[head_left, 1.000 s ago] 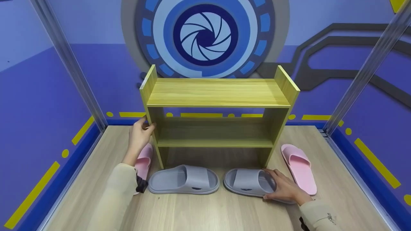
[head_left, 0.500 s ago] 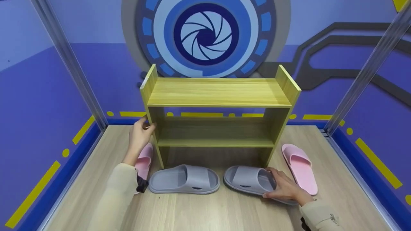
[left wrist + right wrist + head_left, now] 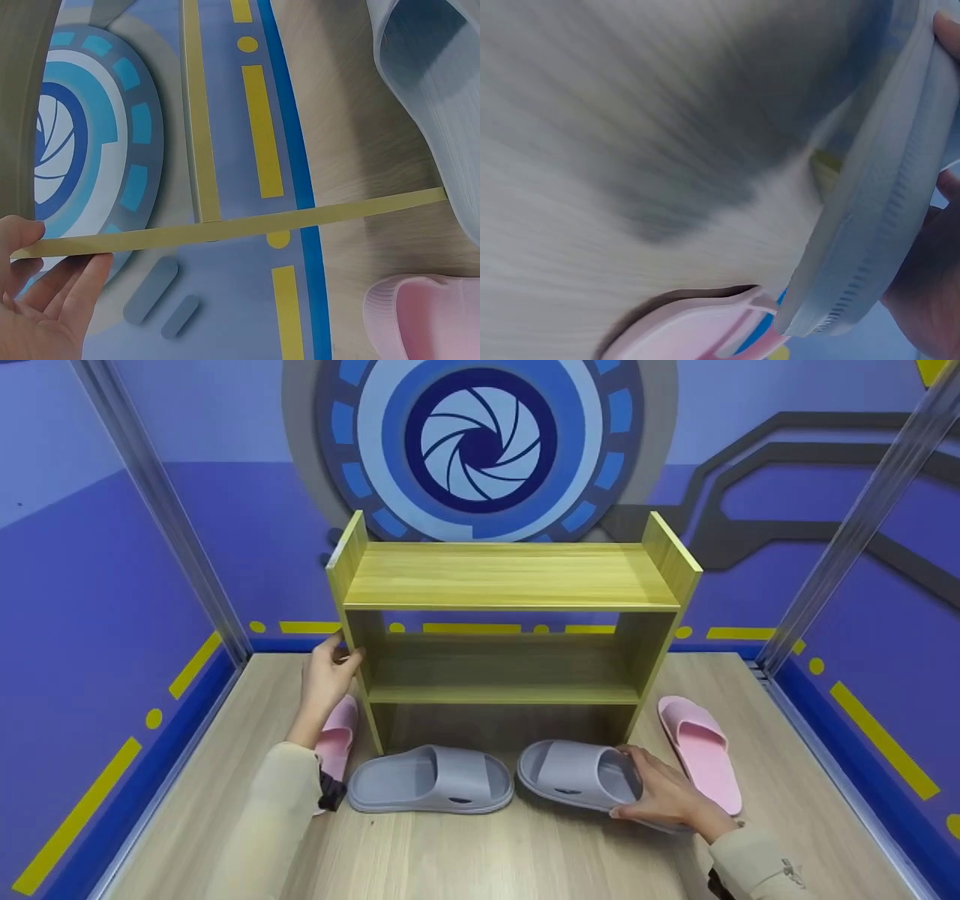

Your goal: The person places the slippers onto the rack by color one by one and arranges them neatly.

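My left hand (image 3: 326, 679) pinches the left side panel of a small wooden shelf (image 3: 510, 577), thumb on its front edge and fingers behind; the left wrist view shows the same hold on the panel (image 3: 150, 238). With my right hand (image 3: 664, 795) I grip the heel end of a grey slipper (image 3: 574, 769), its toe pointing left and raised. In the right wrist view the sole edge of this slipper (image 3: 877, 217) stands over the floor, with a shadow beneath. The other grey slipper (image 3: 427, 780) lies flat before the shelf's left half.
One pink slipper (image 3: 701, 754) lies right of the shelf. Another pink slipper (image 3: 337, 735) lies at the left, partly hidden by my left wrist. Blue printed walls (image 3: 247, 547) with metal corner posts (image 3: 855, 525) enclose the wooden floor (image 3: 450, 862).
The grey slipper in my right hand has tilted and come up off the floor, its toe end rising slightly. My left hand and the shelf have stayed in place.
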Demonstrator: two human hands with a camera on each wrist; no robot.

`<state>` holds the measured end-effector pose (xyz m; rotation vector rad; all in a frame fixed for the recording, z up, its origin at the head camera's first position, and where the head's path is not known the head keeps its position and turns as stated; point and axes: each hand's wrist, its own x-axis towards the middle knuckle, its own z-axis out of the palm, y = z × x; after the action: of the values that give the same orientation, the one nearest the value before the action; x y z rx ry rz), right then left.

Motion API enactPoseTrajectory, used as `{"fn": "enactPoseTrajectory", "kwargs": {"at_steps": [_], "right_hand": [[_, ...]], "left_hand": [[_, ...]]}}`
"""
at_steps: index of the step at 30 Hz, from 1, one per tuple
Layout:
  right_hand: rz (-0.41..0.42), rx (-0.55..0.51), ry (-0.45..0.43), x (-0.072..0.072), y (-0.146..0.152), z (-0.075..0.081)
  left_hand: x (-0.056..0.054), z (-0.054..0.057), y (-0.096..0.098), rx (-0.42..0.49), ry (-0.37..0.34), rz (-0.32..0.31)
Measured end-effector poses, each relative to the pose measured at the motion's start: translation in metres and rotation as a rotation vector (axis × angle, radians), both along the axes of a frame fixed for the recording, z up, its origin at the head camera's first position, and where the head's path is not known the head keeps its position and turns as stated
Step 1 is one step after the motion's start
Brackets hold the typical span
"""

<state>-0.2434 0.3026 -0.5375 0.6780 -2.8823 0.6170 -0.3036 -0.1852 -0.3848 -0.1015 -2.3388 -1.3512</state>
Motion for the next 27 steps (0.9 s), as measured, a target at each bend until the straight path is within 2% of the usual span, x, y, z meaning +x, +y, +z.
{"fn": "enactPoseTrajectory", "kwargs": {"at_steps": [11,27], "right_hand": [[-0.026,0.005,-0.02,0.008,-0.008,0.025],[-0.002,-0.022,-0.008,0.017,-0.02,0.066]], "left_hand": [[0.001,0.002,0.0,-0.007,0.002,-0.008],[0.0,0.0,0.0,-0.009,0.005,0.0]]}}
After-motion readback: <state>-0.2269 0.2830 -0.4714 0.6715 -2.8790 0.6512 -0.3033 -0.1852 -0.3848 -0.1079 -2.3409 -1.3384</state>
